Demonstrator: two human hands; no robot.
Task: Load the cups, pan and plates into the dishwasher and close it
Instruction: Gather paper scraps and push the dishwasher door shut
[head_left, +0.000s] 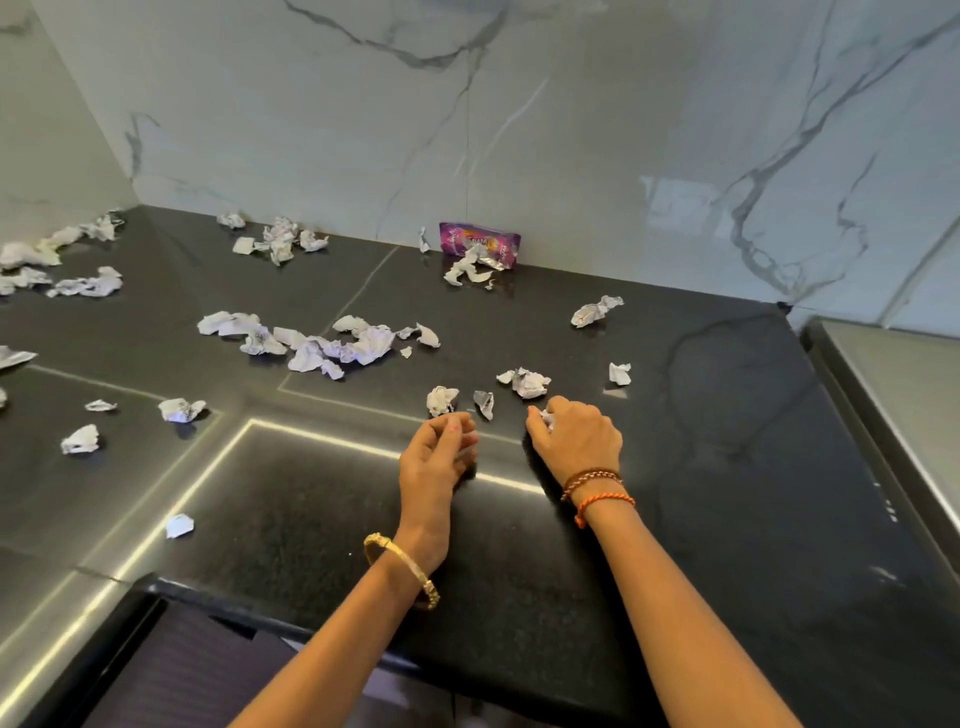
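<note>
- No cups, pan, plates or dishwasher are shown; only crumpled paper scraps (363, 345) are scattered on the counter (727, 415).
- A scrap is pinched in the right hand (574, 439) grip; the left hand (439, 449) is loosely curled, empty.
- Risk: loading may be delayed by the litter.

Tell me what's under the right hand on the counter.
A bit of crumpled white paper shows at the fingertips of the right hand, which curls over it on the black counter. The rest, under the palm, is covered.

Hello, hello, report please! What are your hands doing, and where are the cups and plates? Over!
Left hand loosely curled, empty. Right hand pinching a paper scrap. No cups, pan, plates or dishwasher in view. Crumpled papers litter the black counter.
</note>
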